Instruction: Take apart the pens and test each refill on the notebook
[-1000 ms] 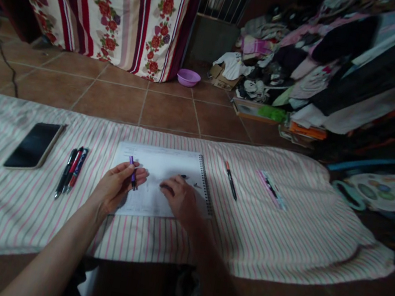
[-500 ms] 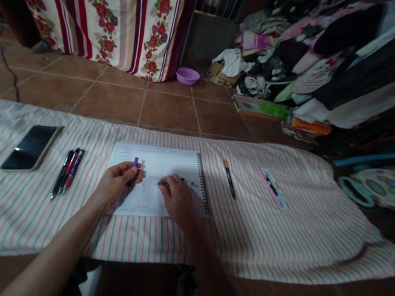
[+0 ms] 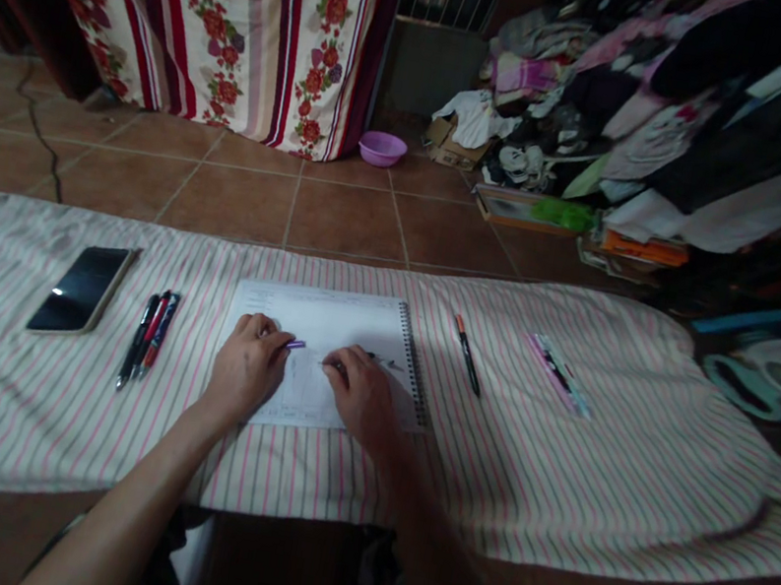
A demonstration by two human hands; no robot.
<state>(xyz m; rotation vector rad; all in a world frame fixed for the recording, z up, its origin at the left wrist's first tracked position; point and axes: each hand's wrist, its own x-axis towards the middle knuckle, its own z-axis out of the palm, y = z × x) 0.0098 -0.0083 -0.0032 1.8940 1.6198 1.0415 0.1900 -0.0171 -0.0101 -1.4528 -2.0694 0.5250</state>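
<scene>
My left hand (image 3: 250,359) is closed around a pen with a purple end (image 3: 296,345), which sticks out to the right over the open notebook (image 3: 327,312). Most of that pen is hidden by the fingers. On the page's right half rests my right hand (image 3: 360,392), pinching a slim dark pen (image 3: 371,356); its thin tip shows left of the fingertips and its dark end behind the knuckles. Faint lines and writing mark the white page, and a spiral binding (image 3: 413,361) runs down its right side.
A phone (image 3: 80,291) and several pens (image 3: 149,337) lie left of the notebook on the striped cloth (image 3: 329,482). To its right are a black pen with an orange end (image 3: 468,353) and a pink-and-white pen-like group (image 3: 560,375). A purple basin (image 3: 383,148) stands on the tiled floor.
My left hand has turned over, knuckles up, and its purple-ended pen has swung from upright to pointing right, low over the page. The right hand stays on the page. The view has shifted slightly.
</scene>
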